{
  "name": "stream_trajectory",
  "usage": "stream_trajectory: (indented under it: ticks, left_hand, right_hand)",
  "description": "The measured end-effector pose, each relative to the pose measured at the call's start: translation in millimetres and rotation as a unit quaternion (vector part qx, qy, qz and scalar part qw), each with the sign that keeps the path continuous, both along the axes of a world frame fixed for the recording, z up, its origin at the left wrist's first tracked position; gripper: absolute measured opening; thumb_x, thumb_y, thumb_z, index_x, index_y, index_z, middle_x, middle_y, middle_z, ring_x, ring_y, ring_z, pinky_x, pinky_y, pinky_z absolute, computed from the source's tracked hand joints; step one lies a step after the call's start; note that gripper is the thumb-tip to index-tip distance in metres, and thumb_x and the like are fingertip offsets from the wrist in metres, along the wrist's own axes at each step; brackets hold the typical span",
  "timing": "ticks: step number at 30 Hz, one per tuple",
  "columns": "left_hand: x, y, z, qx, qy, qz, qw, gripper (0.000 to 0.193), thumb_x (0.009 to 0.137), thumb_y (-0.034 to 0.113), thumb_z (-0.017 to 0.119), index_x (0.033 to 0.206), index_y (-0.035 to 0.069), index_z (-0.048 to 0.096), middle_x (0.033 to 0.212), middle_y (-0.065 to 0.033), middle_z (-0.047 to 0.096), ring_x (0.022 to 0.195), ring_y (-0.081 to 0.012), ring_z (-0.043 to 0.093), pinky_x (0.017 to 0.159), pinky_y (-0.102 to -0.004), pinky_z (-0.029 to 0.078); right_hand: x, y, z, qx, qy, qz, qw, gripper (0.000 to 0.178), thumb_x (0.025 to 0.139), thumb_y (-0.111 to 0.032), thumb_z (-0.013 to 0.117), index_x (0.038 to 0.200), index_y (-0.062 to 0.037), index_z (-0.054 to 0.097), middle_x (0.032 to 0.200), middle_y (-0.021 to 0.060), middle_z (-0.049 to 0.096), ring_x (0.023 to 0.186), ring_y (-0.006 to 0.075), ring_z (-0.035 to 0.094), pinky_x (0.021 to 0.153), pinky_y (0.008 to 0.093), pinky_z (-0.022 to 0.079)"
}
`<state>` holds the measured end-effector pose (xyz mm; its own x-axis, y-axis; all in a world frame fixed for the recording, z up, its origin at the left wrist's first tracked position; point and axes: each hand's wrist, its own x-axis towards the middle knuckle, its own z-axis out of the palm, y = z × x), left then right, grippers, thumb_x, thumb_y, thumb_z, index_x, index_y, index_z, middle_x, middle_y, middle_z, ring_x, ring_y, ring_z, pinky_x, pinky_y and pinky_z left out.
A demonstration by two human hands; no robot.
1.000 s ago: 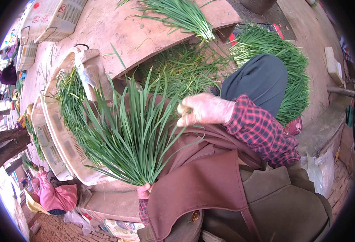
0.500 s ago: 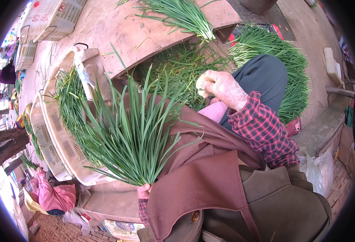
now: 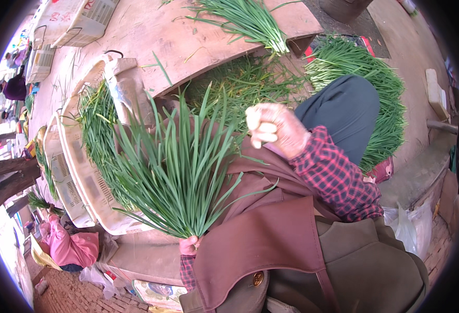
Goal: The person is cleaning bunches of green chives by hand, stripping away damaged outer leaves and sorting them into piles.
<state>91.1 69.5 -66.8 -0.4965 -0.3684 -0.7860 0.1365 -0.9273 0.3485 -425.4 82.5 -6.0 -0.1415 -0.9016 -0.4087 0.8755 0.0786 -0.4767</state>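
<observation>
My left hand (image 3: 190, 245) is closed round the pale lower ends of a bunch of garlic chives (image 3: 177, 161). The long green leaves fan upward and outward over my brown apron (image 3: 260, 235). My right hand (image 3: 276, 129) is raised to the right of the leaf tips, apart from the bunch. Its fingers are curled in, with pale coverings on their ends, and slightly blurred. No leaf juts from them, but the inside of that hand is hidden.
White plastic crates (image 3: 88, 193) with more chives stand at the left. A low board (image 3: 151, 31) bears a loose chive bundle (image 3: 245, 21). Trimmed leaves (image 3: 234, 86) litter the ground beneath. A large chive heap (image 3: 380, 99) lies beyond my knee (image 3: 344, 104). A person in pink (image 3: 73, 242) sits far left.
My right hand has moved a little left and down, and more of its curled fingers show. The left hand keeps its hold on the chives. The whole view has shifted slightly.
</observation>
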Motion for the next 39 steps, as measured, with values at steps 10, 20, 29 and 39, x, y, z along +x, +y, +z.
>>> stream_trajectory:
  ticks: [10, 20, 29, 39]
  left_hand:
    - [-20, -6, 10, -0.019, -0.024, -0.012, 0.999, 0.039, 0.074, 0.011, 0.077, 0.103, -0.003, 0.055, 0.068, -0.0043, 0.052, 0.047, -0.0119, 0.041, 0.043, -0.0274, 0.032]
    - [-28, -9, 15, -0.023, -0.016, -0.03, 0.999, 0.038, 0.075, 0.012, 0.077, 0.103, -0.003, 0.055, 0.066, -0.0051, 0.052, 0.047, -0.013, 0.042, 0.043, -0.028, 0.033]
    - [-24, -8, 13, -0.009, -0.019, -0.032, 0.999, 0.038, 0.075, 0.014, 0.077, 0.1, -0.002, 0.055, 0.063, -0.0038, 0.051, 0.047, -0.013, 0.043, 0.043, -0.028, 0.032]
    - [-7, -9, 11, -0.031, -0.022, -0.038, 0.999, 0.043, 0.073, 0.008, 0.076, 0.108, -0.002, 0.055, 0.072, -0.0072, 0.056, 0.046, -0.0144, 0.044, 0.041, -0.0267, 0.032]
  right_hand:
    - [20, -79, 31, -0.086, 0.75, 0.079, 0.651, 0.019, 0.089, -0.017, 0.061, 0.097, -0.0025, 0.069, 0.095, 0.0134, 0.069, 0.086, 0.0318, 0.066, 0.079, 0.038, 0.053]
    - [37, -93, -1, -0.062, 0.693, 0.304, 0.651, 0.032, 0.084, -0.026, 0.067, 0.112, -0.0107, 0.07, 0.106, 0.0118, 0.07, 0.097, 0.0311, 0.066, 0.086, 0.039, 0.052]
    - [58, -86, -15, -0.088, 0.573, 0.186, 0.793, 0.015, 0.085, -0.015, 0.067, 0.096, -0.0048, 0.068, 0.085, 0.0114, 0.069, 0.061, 0.0204, 0.06, 0.055, 0.0327, 0.048]
    - [-43, -52, 14, 0.084, 0.455, 0.022, 0.886, 0.013, 0.089, -0.009, 0.059, 0.095, -0.0014, 0.069, 0.077, 0.003, 0.069, 0.053, 0.0049, 0.054, 0.049, 0.0213, 0.044]
